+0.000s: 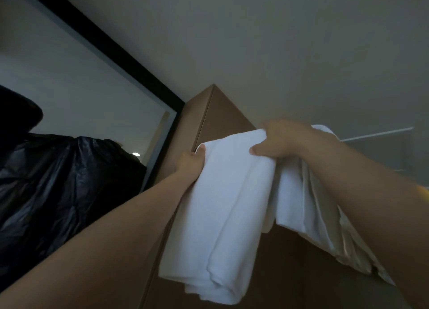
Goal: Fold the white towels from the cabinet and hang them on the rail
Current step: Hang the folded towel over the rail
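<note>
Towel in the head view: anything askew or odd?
Yes. The towel hangs unevenly: the part between the left hand and right hand is smooth, but the part past the right hand droops bunched in loose pleats. No stains or tears visible.

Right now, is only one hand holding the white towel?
No, the left hand and the right hand both grip the upper edge of the white towel.

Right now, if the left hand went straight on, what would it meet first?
Probably the brown cabinet: the left hand, gripping the white towel, points up at its front edge. Depth is unclear.
</note>
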`<state>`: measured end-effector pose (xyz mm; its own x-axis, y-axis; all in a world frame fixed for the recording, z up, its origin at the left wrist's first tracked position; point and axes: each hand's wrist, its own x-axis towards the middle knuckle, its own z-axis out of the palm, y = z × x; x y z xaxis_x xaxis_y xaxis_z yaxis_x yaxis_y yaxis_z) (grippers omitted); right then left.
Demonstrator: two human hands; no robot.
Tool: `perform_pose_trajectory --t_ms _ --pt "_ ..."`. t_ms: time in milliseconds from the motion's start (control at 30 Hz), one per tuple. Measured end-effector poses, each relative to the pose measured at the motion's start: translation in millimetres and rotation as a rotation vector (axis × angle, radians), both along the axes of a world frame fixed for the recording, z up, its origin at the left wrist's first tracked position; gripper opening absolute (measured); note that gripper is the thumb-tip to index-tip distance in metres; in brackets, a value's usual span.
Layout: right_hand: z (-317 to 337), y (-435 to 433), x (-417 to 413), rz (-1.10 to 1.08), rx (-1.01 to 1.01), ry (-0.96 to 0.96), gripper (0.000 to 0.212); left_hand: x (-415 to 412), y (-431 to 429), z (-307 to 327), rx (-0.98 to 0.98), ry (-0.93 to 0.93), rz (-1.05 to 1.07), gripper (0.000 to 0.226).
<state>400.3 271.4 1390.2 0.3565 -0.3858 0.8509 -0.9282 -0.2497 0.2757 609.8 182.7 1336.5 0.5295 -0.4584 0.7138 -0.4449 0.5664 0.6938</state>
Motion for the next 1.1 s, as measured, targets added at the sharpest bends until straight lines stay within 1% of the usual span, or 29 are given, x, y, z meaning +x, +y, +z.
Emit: perform_pose_trajectory --t_ms 67,100,167,233,267,333,433,467,500,533,567,667,700,767,833,900,967,1100 --pt "-0.1 1.3 -0.9 -0.008 -0.001 0.005 0.051 0.4 -0.5 -12.8 0.065 0.028 -0.172 0.072" --pt "0.1 1.6 -0.8 -0.014 0.001 0.011 0.050 1.2 -0.7 -19.4 0.094 0.047 -0.274 0.072" --pt "-0.1 3.5 -0.3 -0.031 0.007 0.027 0.050 5.7 -0.2 -29.8 0.123 0.081 -0.439 0.066" --pt "0.0 5.1 -0.8 -0.048 0.005 0.035 0.050 11.2 2.2 -33.6 0.092 0.091 -0.529 0.055" --pt "-1.0 5.5 -0.8 -0.049 -0.002 0.033 0.050 13.6 3.7 -33.2 0.063 0.091 -0.524 0.049" --pt "-10.8 4.2 1.5 -0.028 -0.064 0.010 0.054 16.3 6.4 -30.4 0.003 0.059 -0.414 0.039" --pt "-44.6 1.7 8.3 0.039 -0.322 -0.094 0.068 16.9 7.6 -29.1 -0.053 -0.013 -0.240 0.041" --pt "-56.2 2.9 8.8 0.064 -0.396 -0.139 0.072 16.9 7.7 -30.4 -0.063 -0.020 -0.227 0.041" --pt "-65.1 5.0 7.4 0.091 -0.427 -0.180 0.076 16.7 7.2 -31.2 -0.077 -0.020 -0.233 0.041" --pt "-71.6 6.8 4.6 0.120 -0.406 -0.221 0.080 16.1 6.6 -32.0 -0.087 -0.013 -0.241 0.043" --pt "-74.9 6.9 1.0 0.163 -0.343 -0.268 0.082 14.8 6.0 -32.8 -0.096 -0.006 -0.244 0.045" --pt "-70.7 1.7 -6.0 0.392 -0.013 -0.387 0.077 11.2 6.1 -32.5 -0.133 0.001 -0.220 0.038" --pt "-68.1 -0.9 -7.9 0.480 0.066 -0.410 0.074 10.6 7.3 -31.6 -0.138 0.009 -0.203 0.036" --pt "-64.0 -4.7 -13.1 0.618 0.119 -0.421 0.074 10.8 10.8 -27.4 -0.145 0.026 -0.166 0.039" --pt "-61.5 -6.7 -18.1 0.701 0.112 -0.412 0.077 9.5 16.3 -20.4 -0.174 0.019 -0.143 0.042" --pt "-58.3 -8.9 -20.2 0.728 0.050 -0.387 0.073 7.5 19.8 -9.7 -0.217 0.022 -0.136 0.045" --pt "-53.2 -10.6 -19.9 0.687 -0.061 -0.358 0.069 3.7 21.0 1.0 -0.245 0.046 -0.143 0.048" --pt "-50.9 -12.7 -14.9 0.511 -0.253 -0.280 0.067 0.3 6.8 15.0 -0.296 0.067 -0.154 0.032"
